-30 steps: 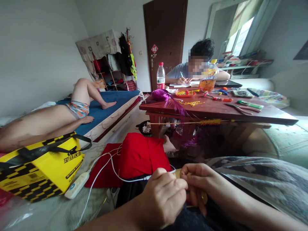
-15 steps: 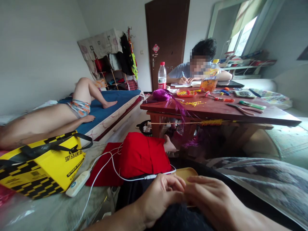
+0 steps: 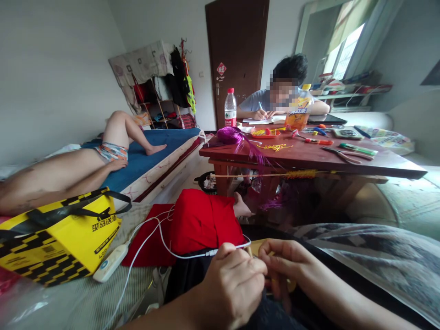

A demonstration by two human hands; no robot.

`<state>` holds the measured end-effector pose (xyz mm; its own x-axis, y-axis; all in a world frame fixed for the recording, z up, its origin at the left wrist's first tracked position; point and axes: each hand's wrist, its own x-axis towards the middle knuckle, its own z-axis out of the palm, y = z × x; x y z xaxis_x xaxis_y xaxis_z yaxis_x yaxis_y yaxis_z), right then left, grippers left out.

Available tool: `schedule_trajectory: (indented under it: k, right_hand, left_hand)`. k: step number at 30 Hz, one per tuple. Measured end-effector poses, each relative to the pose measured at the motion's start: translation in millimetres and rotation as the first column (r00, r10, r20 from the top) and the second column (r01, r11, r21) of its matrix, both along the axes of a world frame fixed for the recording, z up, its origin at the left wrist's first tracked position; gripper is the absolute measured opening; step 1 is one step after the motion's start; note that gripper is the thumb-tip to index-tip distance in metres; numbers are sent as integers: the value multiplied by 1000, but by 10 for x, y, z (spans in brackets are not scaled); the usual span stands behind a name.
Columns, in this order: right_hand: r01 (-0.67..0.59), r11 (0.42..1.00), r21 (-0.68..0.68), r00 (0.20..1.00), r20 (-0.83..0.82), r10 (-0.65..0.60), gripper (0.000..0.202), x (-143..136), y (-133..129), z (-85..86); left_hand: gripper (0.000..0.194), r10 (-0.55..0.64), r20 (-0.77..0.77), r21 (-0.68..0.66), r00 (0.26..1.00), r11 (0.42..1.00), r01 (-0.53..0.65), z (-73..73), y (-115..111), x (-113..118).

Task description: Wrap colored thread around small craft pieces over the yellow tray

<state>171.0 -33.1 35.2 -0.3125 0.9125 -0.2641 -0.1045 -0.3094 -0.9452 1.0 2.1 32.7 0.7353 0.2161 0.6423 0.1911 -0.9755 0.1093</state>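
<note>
My left hand (image 3: 237, 280) is curled into a fist over my lap, back of the hand up. Close against it, my right hand (image 3: 292, 257) has thumb and forefinger pinched together. A small pale tip pokes out above the left fist, but what the fingers hold is too small and too hidden to name. Beneath both hands lies a yellow tray (image 3: 256, 246), mostly covered by them. A white charging cable (image 3: 192, 256) runs over the red cloth (image 3: 206, 220) just beyond my left hand.
A dark red table (image 3: 309, 158) carries purple strands (image 3: 232, 137), pliers (image 3: 343, 156), yellow bits (image 3: 275, 147) and two bottles. Another person (image 3: 288, 87) writes behind it. Someone lies on the bed (image 3: 147, 160) at left. A yellow bag (image 3: 79, 243) stands near me.
My left hand has turned over into a fist with its knuckles up. The right hand's fingers have drawn into a pinch and shifted slightly. The lying person's hand moved toward their shorts.
</note>
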Motion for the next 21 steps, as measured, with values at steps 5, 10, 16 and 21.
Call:
schedule_trajectory:
  k: [5,10,16,21]
  right_hand:
    - [-34,955,296,857,500,-125,8,-5,-15,62]
    - [-152,898,414,609,755,-245,13,-38,-6,79]
    - [-114,879,463,642,710,-290,16,-73,-28,7]
    - [22,941,338,837,509,-203,14,-91,-109,-129]
  left_hand:
    - [20,154,35,-64,988,986,-151,-74,-34,47]
    - [21,244,-31,-63,969,967,-246,-86,-85,91]
    - [22,288,4,-63,958,956,-287,-150,-87,83]
    - [15,294,53,-238,954,932,-274,-175,-134,64]
